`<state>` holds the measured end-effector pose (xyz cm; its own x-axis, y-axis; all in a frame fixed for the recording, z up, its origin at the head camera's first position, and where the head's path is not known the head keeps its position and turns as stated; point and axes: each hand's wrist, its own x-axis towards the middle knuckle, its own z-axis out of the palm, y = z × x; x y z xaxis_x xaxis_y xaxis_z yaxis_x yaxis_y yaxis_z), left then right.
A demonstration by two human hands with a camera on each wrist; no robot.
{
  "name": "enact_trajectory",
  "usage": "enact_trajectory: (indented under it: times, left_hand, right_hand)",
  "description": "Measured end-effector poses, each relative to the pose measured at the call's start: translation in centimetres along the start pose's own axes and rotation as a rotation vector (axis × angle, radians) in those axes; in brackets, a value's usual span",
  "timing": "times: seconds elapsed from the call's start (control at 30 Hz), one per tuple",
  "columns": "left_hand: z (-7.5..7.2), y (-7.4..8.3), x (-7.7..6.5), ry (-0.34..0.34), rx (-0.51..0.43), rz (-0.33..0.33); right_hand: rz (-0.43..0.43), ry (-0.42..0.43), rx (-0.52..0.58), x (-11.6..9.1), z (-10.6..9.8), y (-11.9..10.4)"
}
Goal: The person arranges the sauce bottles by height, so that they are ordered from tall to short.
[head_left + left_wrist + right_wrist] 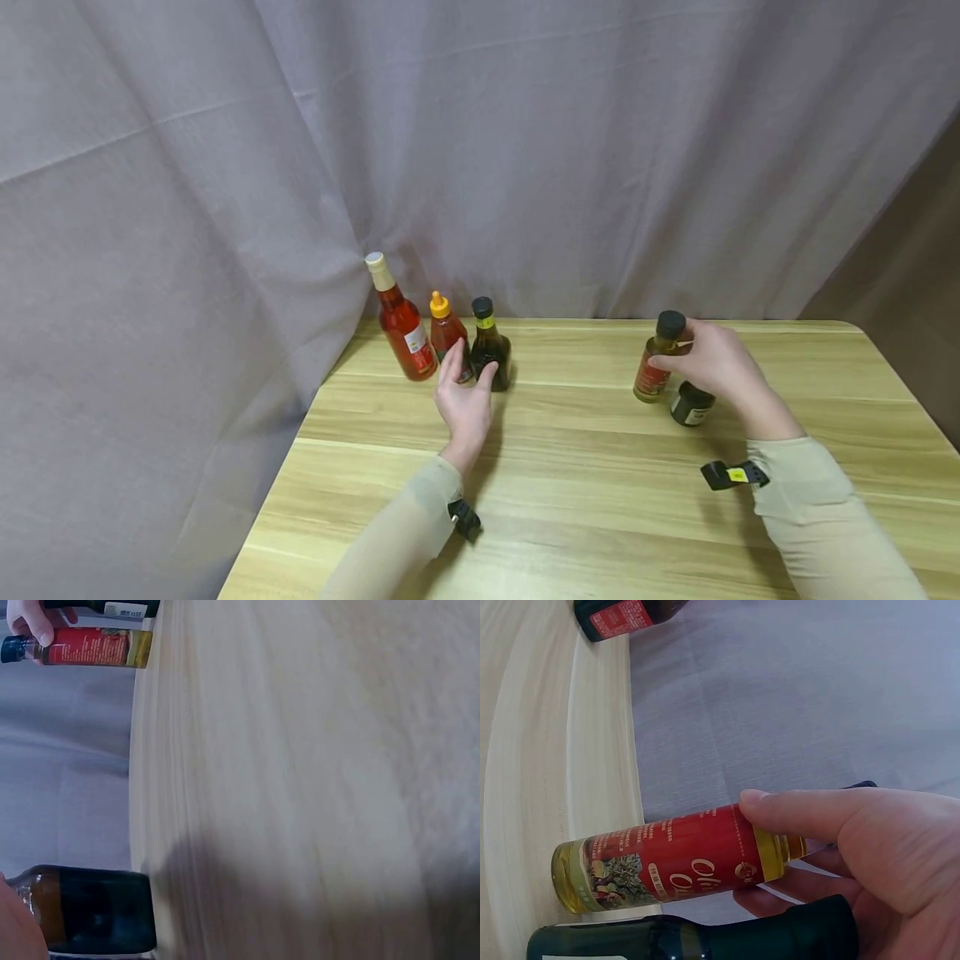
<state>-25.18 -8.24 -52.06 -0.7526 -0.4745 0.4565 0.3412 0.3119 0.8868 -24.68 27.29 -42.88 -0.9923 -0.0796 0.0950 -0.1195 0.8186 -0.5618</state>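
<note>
My right hand [718,360] grips an olive oil bottle [682,859] with a red label around its upper part, thumb on the near side and fingers behind. A dark green bottle [692,406] stands right beside it, partly hidden under that hand. My left hand [462,410] is at a dark square-bodied bottle [491,354] with a black cap. Its thumb overlaps this bottle in the head view, while its extended fingers reach up before a red sauce bottle [447,329] with an orange nozzle. The left wrist view shows the dark bottle [105,911] beside the hand's edge.
A tall red bottle [405,332] with a cream cap stands at the left end of the row. The wooden table [570,467] ends close behind the bottles, where a grey curtain [525,167] hangs.
</note>
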Motion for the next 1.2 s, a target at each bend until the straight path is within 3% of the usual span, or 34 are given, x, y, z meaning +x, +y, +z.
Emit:
enact_trajectory:
  times: [0.37,0.53,0.7,0.83,1.0,1.2]
  left_hand:
    - [-0.4,0.5,0.1,-0.027,-0.027,0.031]
    - [-0.8,0.8,0.3,-0.066,-0.042,0.043]
    - [-1.5,0.8,0.6,-0.108,-0.078,0.086]
    - [-2.2,0.6,1.0,-0.136,-0.097,0.135]
    - [-2.7,0.3,1.3,-0.159,-0.116,0.179]
    - [-3.0,0.2,1.4,-0.174,-0.157,0.169]
  right_hand:
    - [-0.020,0.047,-0.023,-0.3,-0.1,0.1]
    - [-0.016,0.074,-0.005,-0.2,-0.2,-0.7]
    - [-0.075,0.133,-0.001,0.0,0.1,-2.0]
    - [-0.129,0.160,0.018,0.3,0.9,-3.3]
    - [-0.148,0.129,0.085,0.7,2.5,-5.0]
    - [-0.169,0.086,0.165,1.8,4.9,-6.7]
